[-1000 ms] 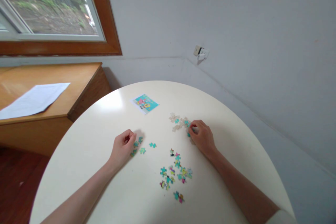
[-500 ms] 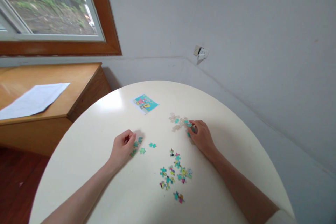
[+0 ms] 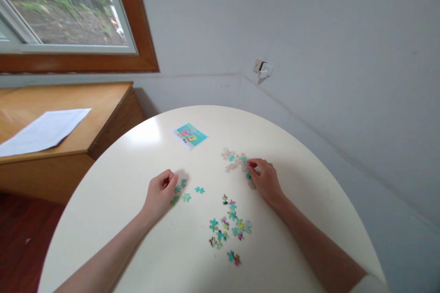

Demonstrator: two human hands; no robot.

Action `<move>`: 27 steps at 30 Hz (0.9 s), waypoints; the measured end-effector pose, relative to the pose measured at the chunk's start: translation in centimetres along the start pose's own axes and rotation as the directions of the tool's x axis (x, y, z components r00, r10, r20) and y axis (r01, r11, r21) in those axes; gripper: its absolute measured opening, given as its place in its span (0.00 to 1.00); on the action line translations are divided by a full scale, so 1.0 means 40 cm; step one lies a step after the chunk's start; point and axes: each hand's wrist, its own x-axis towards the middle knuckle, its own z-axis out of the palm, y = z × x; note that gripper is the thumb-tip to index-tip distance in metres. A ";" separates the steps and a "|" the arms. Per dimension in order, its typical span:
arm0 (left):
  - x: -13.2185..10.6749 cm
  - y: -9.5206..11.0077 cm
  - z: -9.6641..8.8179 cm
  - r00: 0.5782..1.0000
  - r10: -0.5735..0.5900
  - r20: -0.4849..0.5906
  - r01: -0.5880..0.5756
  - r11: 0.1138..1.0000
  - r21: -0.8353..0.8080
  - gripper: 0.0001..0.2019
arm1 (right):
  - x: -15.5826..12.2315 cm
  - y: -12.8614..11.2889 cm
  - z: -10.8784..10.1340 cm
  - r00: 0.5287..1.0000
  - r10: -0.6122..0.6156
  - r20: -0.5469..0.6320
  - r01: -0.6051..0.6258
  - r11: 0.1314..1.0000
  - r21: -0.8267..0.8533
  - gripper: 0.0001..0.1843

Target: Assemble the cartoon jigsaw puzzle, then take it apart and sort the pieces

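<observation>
On the round cream table [image 3: 137, 238] my right hand [image 3: 264, 179] rests with fingers curled, its fingertips pinching a teal jigsaw piece at the edge of a small cluster of pale, face-down pieces [image 3: 234, 159]. My left hand [image 3: 161, 194] lies in a loose fist beside a few teal pieces [image 3: 185, 192]; whether it holds one is hidden. A scatter of several colourful pieces [image 3: 228, 231] lies nearer to me, between my forearms. A small picture card [image 3: 189, 135] sits farther out on the table.
A wooden desk [image 3: 68, 142] with a white sheet of paper [image 3: 43, 130] stands to the left, under a wood-framed window [image 3: 68, 18]. Grey walls meet in a corner behind the table, with a small white fitting [image 3: 263, 68] on the right wall.
My right hand has shifted slightly among the pale pieces, its fingertips now closed on a teal piece. My left hand has stayed still.
</observation>
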 end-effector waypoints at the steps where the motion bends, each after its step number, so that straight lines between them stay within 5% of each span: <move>1: 0.000 0.001 0.000 1.000 0.000 -0.003 0.000 1.000 0.002 0.16 | 0.001 -0.001 -0.001 1.000 0.002 0.002 -0.002 1.000 0.022 0.13; 17: 0.001 0.000 0.000 1.000 -0.019 0.007 0.019 1.000 0.008 0.16 | -0.008 -0.035 -0.007 0.999 -0.023 -0.039 0.026 0.997 0.078 0.16; 27: 0.001 -0.001 -0.002 1.000 0.010 0.013 -0.010 1.000 0.013 0.15 | -0.084 -0.203 -0.010 0.941 -0.239 0.241 0.155 0.934 0.322 0.11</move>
